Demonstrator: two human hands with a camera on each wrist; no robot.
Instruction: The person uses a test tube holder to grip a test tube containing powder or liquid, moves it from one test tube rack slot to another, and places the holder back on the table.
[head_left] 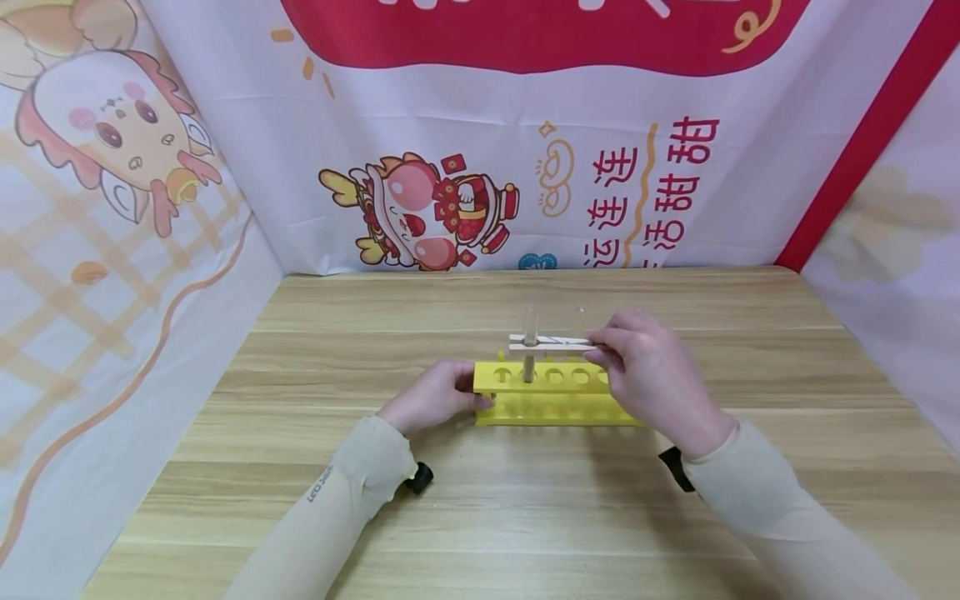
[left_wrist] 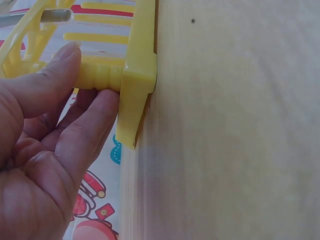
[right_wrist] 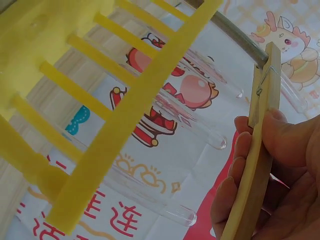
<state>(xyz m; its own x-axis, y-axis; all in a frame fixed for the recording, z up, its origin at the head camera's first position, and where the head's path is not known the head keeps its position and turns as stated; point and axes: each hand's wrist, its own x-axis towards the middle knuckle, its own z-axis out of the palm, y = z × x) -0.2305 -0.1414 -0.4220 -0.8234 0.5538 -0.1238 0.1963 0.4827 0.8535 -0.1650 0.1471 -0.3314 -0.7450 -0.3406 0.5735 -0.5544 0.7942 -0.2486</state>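
My left hand (head_left: 438, 396) grips the left end of a yellow test tube rack (head_left: 555, 409). Thumb and fingers close round the rack's ridged end post (left_wrist: 100, 76) in the left wrist view. In my right hand (head_left: 652, 375) is a wooden test tube clamp (head_left: 558, 343), held by its handle. The clamp's tip surrounds a glass test tube (right_wrist: 240, 37) with greyish-brown contents, upright over the rack. Its lower end (left_wrist: 56, 16) passes into a hole of the rack's upper plate. My right hand hides the rack's right end in the head view.
Several clear tubes (right_wrist: 180, 215) with rounded ends stand along the rack's back row of pegs (right_wrist: 75, 82). The rack stands on a wood-grain table (head_left: 480, 517). A printed cloth (head_left: 300, 183) hangs behind the table's far edge.
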